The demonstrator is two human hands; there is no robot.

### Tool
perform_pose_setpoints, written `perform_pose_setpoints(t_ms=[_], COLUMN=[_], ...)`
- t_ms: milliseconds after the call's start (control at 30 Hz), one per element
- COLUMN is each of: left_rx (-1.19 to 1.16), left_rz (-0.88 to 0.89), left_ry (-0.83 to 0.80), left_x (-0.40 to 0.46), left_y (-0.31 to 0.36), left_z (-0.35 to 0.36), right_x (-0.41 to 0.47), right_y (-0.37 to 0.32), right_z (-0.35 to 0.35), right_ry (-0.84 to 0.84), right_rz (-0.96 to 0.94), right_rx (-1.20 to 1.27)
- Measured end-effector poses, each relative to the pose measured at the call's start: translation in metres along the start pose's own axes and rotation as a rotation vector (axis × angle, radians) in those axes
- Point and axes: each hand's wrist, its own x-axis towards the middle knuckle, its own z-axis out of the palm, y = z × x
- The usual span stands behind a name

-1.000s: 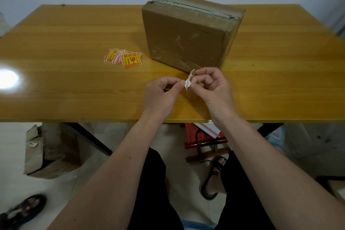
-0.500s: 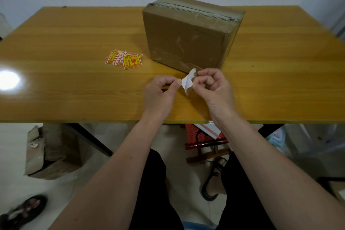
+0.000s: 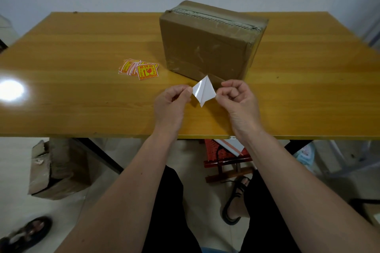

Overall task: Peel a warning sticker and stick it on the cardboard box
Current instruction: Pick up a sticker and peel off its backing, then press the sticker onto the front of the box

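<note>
Bench: your wooden bench stands before a pale wall, with a bright glare spot on its left side.
Cardboard box: the cardboard box stands near the middle of the bench, taped along the top.
Sticker pile: the sticker pile, yellow and red, lies left of the box, apart from it.
Warning sticker: the warning sticker is between your hands, above the bench and just before the box; you see only white sides, partly split.
Left hand: your left hand pinches its left corner.
Right hand: your right hand pinches the right corner, fingers curled.
</note>
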Motion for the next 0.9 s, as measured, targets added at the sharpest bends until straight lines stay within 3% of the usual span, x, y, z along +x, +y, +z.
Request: perform_pose_setpoints(t_ms=[533, 767, 900], left_rx=[-0.411, -0.476, -0.414], left_rz=[-0.318, -0.333, -0.318], left_ry=[0.043, 0.099, 0.128], left_x=[-0.002, -0.013, -0.020], left_y=[0.018, 0.028, 0.037], left_z=[-0.009, -0.007, 0.004], right_x=[-0.003, -0.003, 0.000], right_y=[-0.018, -0.035, -0.044], right_z=[-0.017, -0.039, -0.056], right_ry=[0.104, 0.095, 0.214], right_rz=[0.144, 0.196, 0.209], right_rx=[0.007, -0.186, -0.377])
